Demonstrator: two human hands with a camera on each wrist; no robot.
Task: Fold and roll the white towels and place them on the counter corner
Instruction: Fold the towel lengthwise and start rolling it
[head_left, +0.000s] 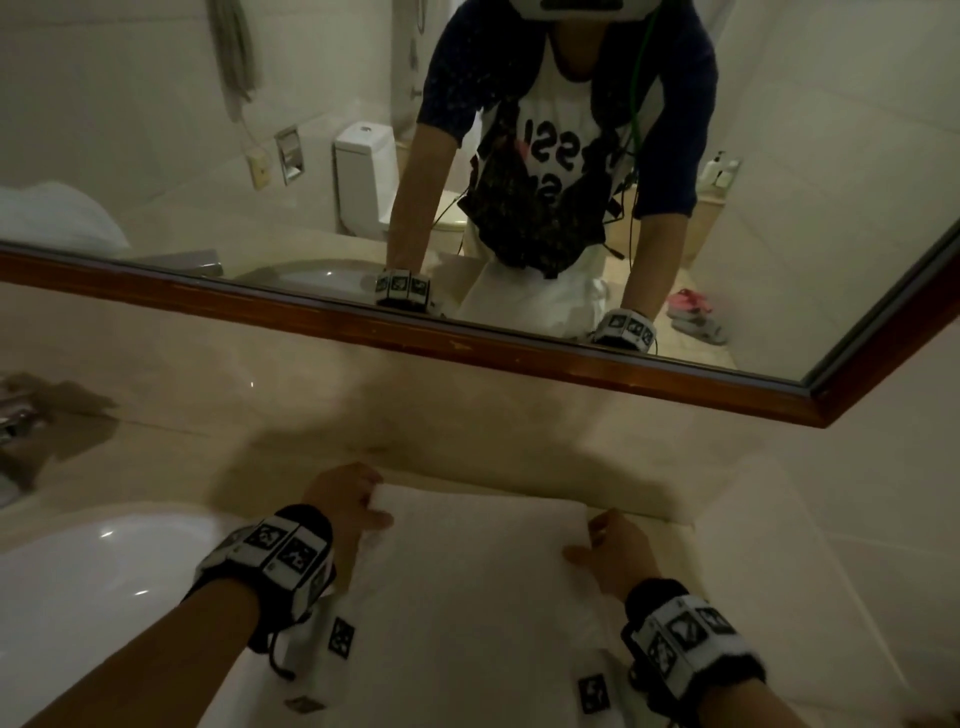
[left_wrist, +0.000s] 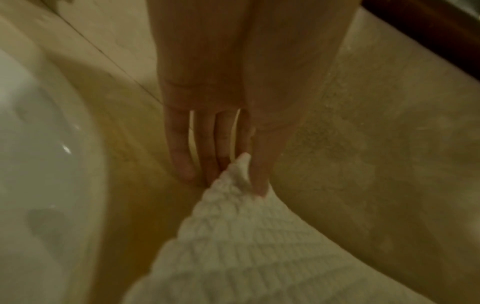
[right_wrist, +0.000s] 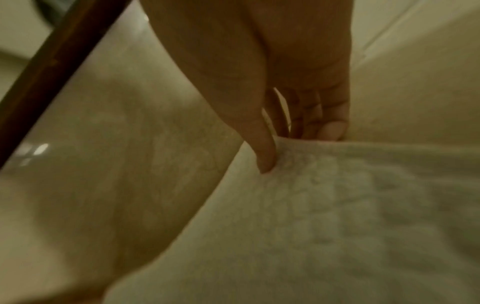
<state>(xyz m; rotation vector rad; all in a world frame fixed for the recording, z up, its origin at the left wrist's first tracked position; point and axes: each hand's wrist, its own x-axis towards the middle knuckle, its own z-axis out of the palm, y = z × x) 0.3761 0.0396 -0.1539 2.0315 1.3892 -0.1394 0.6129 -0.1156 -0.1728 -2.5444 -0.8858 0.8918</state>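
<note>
- On the beige counter (head_left: 467, 426), a white towel (head_left: 483, 582) lies spread flat, its far edge parallel to the backsplash; the near part runs out of the head view at the bottom.
- Left hand (head_left: 345, 501): thumb and fingers pinch the towel's far left corner. The left wrist view shows the thumb on top of the waffle-textured cloth (left_wrist: 246, 236) and the fingers (left_wrist: 182, 156) straight beneath it, against the counter.
- Right hand (head_left: 615, 551): it grasps the far right corner — thumb on top, fingers (right_wrist: 332, 127) tucked behind the towel edge (right_wrist: 337, 185).
- Sink basin (head_left: 98, 566): set into the counter just left of the towel; white, glossy. Contents — none discernible in the visible part.
- Faucet (head_left: 18, 415): chrome, at the left frame edge, behind the basin.
- Mirror (head_left: 519, 156) with wooden frame (head_left: 571, 364): mounted above the counter; it reflects the person leaning forward, a toilet and tiled walls.
- Both wrists carry black bands with printed markers.
</note>
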